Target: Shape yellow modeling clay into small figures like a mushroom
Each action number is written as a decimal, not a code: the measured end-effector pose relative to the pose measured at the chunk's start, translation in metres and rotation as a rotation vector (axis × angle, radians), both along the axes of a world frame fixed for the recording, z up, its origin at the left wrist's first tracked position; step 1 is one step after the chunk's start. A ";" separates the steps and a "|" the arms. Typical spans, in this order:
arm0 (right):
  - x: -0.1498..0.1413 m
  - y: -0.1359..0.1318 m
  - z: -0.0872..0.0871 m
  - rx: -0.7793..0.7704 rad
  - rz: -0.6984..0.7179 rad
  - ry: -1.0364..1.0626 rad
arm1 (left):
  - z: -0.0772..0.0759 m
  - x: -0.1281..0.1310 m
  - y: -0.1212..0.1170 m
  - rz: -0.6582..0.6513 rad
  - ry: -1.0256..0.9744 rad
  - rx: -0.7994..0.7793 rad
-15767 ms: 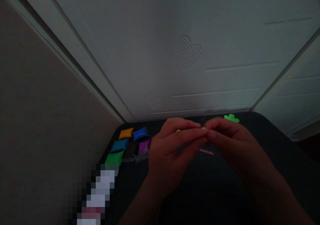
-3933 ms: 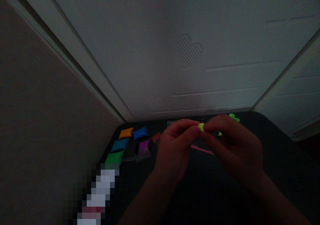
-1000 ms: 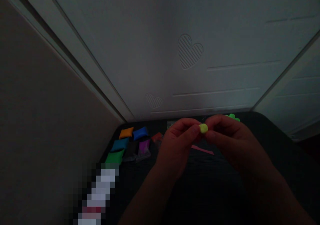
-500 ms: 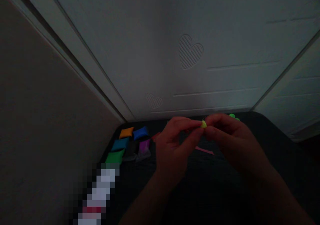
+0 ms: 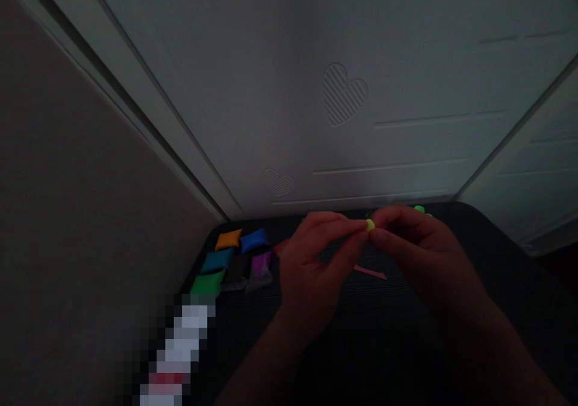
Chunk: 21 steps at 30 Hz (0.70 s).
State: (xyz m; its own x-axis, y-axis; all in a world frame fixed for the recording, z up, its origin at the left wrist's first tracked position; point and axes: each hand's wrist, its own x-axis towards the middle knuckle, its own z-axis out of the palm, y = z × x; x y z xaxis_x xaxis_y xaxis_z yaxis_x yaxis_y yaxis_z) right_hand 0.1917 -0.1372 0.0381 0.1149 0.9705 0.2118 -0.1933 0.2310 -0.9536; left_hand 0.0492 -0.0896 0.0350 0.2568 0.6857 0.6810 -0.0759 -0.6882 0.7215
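Between the fingertips of both hands is a small yellow piece of modelling clay [image 5: 370,225], held above the dark table. My left hand [image 5: 316,261] pinches it from the left with thumb and forefinger. From the right, the thumb and forefinger of my right hand [image 5: 415,243] close on the same lump. Below the hands a thin pink strip [image 5: 371,272] lies on the tabletop, its left end hidden by my left hand. A red item [image 5: 280,247] shows only in part behind that hand.
At the table's left lie several soft packets: orange [image 5: 228,239], blue [image 5: 254,240], teal [image 5: 217,260], green [image 5: 208,284], black [image 5: 236,270] and purple [image 5: 260,267]. Bright green pieces [image 5: 419,209] sit at the back right. A white panel [image 5: 271,93] with embossed hearts rises behind the table [image 5: 361,346].
The yellow clay has turned slightly and shifted a little to the right between the fingertips. Both hands stay almost where they were.
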 end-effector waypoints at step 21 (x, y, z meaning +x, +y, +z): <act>-0.004 0.000 0.003 0.073 -0.072 -0.082 | 0.000 0.000 0.000 0.096 0.030 0.076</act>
